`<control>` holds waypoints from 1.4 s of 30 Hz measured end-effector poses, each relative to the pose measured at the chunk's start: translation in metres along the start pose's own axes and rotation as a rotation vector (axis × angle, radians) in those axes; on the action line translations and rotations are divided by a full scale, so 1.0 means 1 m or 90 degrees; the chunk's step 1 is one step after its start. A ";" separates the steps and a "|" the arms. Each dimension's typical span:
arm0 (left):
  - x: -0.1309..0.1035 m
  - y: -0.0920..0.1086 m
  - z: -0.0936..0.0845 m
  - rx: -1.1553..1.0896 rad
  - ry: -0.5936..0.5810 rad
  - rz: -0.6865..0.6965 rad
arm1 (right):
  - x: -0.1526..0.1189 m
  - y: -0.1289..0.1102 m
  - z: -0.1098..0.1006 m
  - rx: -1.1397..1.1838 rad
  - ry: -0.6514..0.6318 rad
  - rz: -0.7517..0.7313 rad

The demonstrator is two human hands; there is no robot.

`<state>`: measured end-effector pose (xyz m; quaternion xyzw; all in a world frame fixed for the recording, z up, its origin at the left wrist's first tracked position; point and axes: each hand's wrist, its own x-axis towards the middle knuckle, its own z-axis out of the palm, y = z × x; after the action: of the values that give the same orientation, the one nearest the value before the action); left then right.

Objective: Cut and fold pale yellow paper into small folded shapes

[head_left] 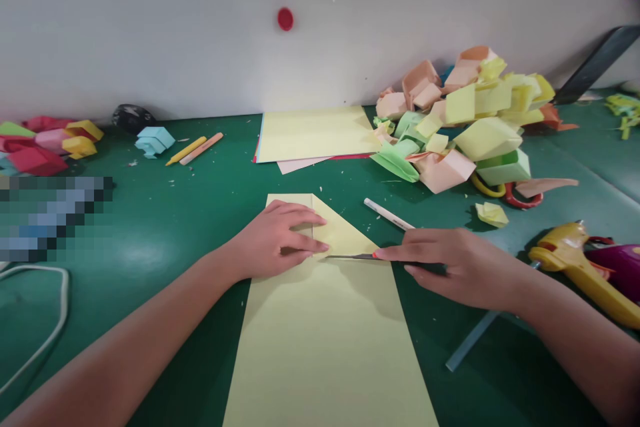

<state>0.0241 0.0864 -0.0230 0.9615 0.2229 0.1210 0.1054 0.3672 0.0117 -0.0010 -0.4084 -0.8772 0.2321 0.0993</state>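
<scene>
A long pale yellow sheet of paper (330, 347) lies in front of me, its far end folded over into a slanted flap (343, 230). My left hand (285, 237) rests flat on the folded part, fingers spread, pressing it to the table. Closed around the dark handle of a thin knife (350, 256), my right hand (455, 260) keeps the blade level along the flap's near edge, its tip pointing left toward my left fingertips. Most of the handle is hidden by my fingers. Just beyond that hand lies a white pen (387, 213).
Folded paper pieces (480, 113) are heaped at the back right, with scissors handles (523, 197) under them. A yellow glue gun (575, 257) and a clear glue stick (470, 340) lie right. Stacked paper (315, 133) sits by the wall. Crayons (195, 149) and a white cable (63, 300) lie left.
</scene>
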 end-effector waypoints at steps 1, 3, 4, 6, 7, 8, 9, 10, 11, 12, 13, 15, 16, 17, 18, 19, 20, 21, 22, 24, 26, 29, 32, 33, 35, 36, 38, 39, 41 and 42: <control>0.000 0.000 0.000 0.001 0.000 0.001 | 0.000 0.000 -0.001 -0.001 -0.004 -0.002; 0.000 0.000 0.000 0.002 0.001 0.002 | 0.000 0.001 -0.003 0.000 -0.009 -0.003; 0.000 0.001 -0.001 0.002 0.002 0.003 | -0.001 0.002 -0.003 0.001 -0.011 -0.002; 0.001 0.001 -0.001 0.004 0.003 0.004 | -0.001 0.003 -0.005 0.002 -0.012 0.003; 0.001 0.001 -0.001 0.005 0.004 0.004 | -0.001 0.003 -0.006 0.001 -0.012 0.004; 0.001 0.001 -0.001 0.005 0.004 0.005 | -0.002 0.003 -0.007 -0.001 -0.011 0.006; 0.001 0.001 -0.002 0.005 0.005 0.007 | -0.002 0.003 -0.008 -0.001 -0.010 0.007; 0.001 0.001 -0.002 0.006 0.005 0.008 | -0.002 0.004 -0.009 -0.001 -0.010 0.009; 0.001 0.001 -0.002 0.007 0.005 0.010 | -0.003 0.004 -0.010 0.001 -0.009 0.011; 0.001 0.000 -0.002 0.007 0.005 0.011 | -0.004 0.005 -0.011 0.004 -0.008 0.013; 0.001 0.000 -0.002 0.008 0.004 0.012 | -0.005 0.005 -0.012 0.008 -0.008 0.014; 0.001 0.000 -0.002 0.010 0.006 0.011 | -0.007 0.007 -0.014 0.017 -0.010 0.020; 0.001 0.001 -0.002 0.010 0.007 0.012 | -0.008 0.008 -0.015 0.018 -0.010 0.025; 0.001 0.001 -0.002 0.010 0.008 0.012 | -0.009 0.009 -0.016 0.017 -0.010 0.027; 0.001 0.001 -0.002 0.011 0.008 0.012 | -0.010 0.009 -0.017 0.013 -0.009 0.030; 0.002 0.001 -0.002 0.011 0.005 0.011 | -0.011 0.010 -0.019 0.009 -0.008 0.030; 0.002 0.001 -0.002 0.011 0.002 0.009 | -0.012 0.010 -0.020 0.003 -0.007 0.029; 0.002 0.001 -0.003 0.010 -0.001 0.007 | -0.013 0.010 -0.020 -0.001 -0.006 0.027; 0.001 0.001 -0.002 0.009 -0.001 0.005 | -0.014 0.010 -0.021 -0.004 -0.004 0.025; 0.001 0.000 -0.002 0.009 -0.002 0.006 | -0.016 0.011 -0.023 -0.005 -0.004 0.023; 0.000 0.000 -0.001 0.009 0.000 0.010 | -0.017 0.013 -0.023 -0.011 -0.006 0.022; 0.000 -0.001 0.000 0.009 0.001 0.015 | -0.019 0.016 -0.024 -0.020 -0.010 0.026; 0.001 -0.001 -0.001 0.007 0.002 0.014 | -0.021 0.018 -0.026 -0.020 -0.019 0.033; 0.001 -0.001 -0.001 0.006 0.002 0.014 | -0.022 0.018 -0.027 -0.020 -0.024 0.037; 0.001 -0.001 -0.002 0.007 0.000 0.012 | -0.023 0.017 -0.029 -0.018 -0.031 0.048; 0.001 -0.001 -0.002 0.008 -0.001 0.012 | -0.023 0.016 -0.031 -0.016 -0.035 0.056; 0.001 -0.001 -0.002 0.010 -0.001 0.011 | -0.024 0.014 -0.034 -0.010 -0.042 0.075; 0.001 -0.001 -0.002 0.010 0.001 0.010 | -0.025 0.014 -0.035 -0.007 -0.048 0.085; 0.001 -0.001 -0.002 0.011 0.003 0.010 | -0.026 0.016 -0.036 -0.006 -0.057 0.097; 0.001 -0.001 -0.002 0.012 0.003 0.009 | -0.027 0.018 -0.036 -0.007 -0.060 0.097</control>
<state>0.0239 0.0883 -0.0211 0.9638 0.2171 0.1220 0.0950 0.4101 0.0127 0.0225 -0.4632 -0.8486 0.2529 0.0378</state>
